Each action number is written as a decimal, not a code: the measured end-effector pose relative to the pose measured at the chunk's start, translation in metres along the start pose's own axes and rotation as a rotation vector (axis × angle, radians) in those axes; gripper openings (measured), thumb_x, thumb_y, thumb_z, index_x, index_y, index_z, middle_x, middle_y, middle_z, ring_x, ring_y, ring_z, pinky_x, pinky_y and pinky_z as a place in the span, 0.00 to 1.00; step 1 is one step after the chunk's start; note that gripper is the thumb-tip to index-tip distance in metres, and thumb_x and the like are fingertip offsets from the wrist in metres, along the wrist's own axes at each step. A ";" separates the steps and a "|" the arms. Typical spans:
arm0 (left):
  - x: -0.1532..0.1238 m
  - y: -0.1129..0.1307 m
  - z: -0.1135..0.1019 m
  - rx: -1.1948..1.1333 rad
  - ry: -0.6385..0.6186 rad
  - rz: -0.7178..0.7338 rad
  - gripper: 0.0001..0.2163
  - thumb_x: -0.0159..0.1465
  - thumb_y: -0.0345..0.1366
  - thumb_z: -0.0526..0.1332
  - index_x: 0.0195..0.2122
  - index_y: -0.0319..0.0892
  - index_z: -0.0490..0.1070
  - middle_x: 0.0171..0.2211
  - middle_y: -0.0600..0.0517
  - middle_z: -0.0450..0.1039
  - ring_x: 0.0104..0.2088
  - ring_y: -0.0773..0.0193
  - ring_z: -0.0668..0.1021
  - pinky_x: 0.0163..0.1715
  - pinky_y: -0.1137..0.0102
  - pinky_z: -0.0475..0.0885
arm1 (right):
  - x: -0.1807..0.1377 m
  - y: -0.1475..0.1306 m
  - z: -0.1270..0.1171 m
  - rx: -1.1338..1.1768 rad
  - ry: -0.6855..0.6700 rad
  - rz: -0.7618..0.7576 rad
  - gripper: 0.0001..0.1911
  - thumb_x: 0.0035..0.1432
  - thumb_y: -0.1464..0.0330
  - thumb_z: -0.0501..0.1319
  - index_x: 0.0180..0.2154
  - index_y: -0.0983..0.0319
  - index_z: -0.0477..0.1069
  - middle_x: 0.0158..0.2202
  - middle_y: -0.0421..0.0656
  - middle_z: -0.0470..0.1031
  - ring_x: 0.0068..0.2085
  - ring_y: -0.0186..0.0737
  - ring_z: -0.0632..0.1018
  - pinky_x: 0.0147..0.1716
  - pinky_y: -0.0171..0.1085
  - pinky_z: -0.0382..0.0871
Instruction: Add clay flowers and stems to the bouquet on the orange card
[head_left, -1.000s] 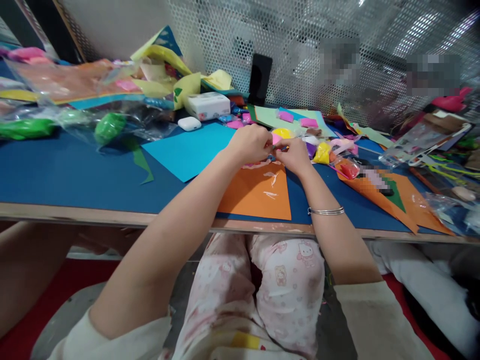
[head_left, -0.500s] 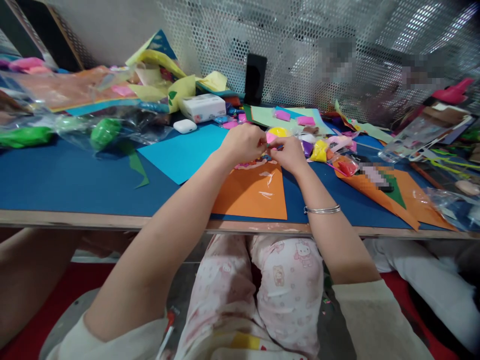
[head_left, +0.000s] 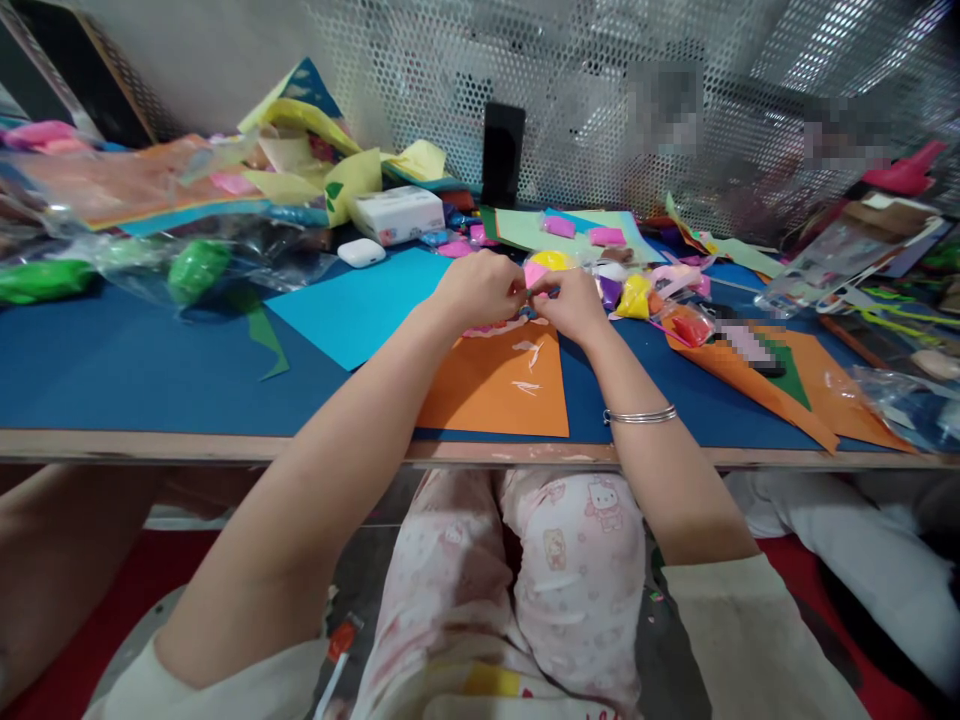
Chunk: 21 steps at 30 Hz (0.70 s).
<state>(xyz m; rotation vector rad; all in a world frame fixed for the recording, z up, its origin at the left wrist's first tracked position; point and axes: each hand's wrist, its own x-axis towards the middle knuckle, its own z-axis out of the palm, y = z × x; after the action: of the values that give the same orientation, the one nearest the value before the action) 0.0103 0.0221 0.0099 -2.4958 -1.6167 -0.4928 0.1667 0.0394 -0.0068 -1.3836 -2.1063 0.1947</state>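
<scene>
Over the far part of an orange sheet of paper (head_left: 495,385), my left hand (head_left: 480,287) and my right hand (head_left: 574,303) meet fingertip to fingertip. Both are closed in a pinch. A tiny bluish bit seems to sit between them, too small to name. Beneath my hands, a colourful raised decoration with a pale pink edge (head_left: 495,328) lies on the orange sheet, partly hidden. White strokes (head_left: 527,387) mark the paper nearer to me. Just beyond my fingers are a yellow lump (head_left: 551,260) and a small yellow packet (head_left: 635,297).
A blue sheet (head_left: 352,305) lies left of my hands, with a white earbud case (head_left: 361,252) and a white box (head_left: 397,214) behind it. A phone (head_left: 502,153) leans on the perforated panel. Bagged green clay (head_left: 199,270) is left; a clear bottle (head_left: 821,255) stands right.
The whole view has shifted slightly. My hands stay pinched together over the orange sheet, with only small finger movement.
</scene>
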 end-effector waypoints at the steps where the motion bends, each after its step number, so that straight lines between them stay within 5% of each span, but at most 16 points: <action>1: 0.000 0.001 0.000 0.009 -0.026 -0.011 0.16 0.59 0.33 0.53 0.39 0.40 0.80 0.37 0.44 0.81 0.39 0.52 0.79 0.33 0.66 0.69 | 0.000 0.000 0.000 -0.007 -0.005 0.000 0.14 0.49 0.77 0.60 0.36 0.64 0.82 0.36 0.45 0.82 0.39 0.44 0.81 0.42 0.38 0.72; 21: -0.002 0.007 -0.001 0.095 -0.113 0.004 0.18 0.64 0.37 0.50 0.45 0.39 0.79 0.40 0.42 0.78 0.45 0.50 0.78 0.40 0.64 0.70 | -0.002 -0.002 -0.002 -0.083 -0.051 0.037 0.13 0.49 0.77 0.61 0.36 0.64 0.83 0.33 0.44 0.82 0.37 0.44 0.81 0.39 0.36 0.71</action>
<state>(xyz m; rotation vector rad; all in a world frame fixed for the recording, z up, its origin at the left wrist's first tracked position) 0.0152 0.0170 0.0102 -2.4971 -1.6327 -0.2724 0.1666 0.0364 -0.0048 -1.4812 -2.1531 0.1609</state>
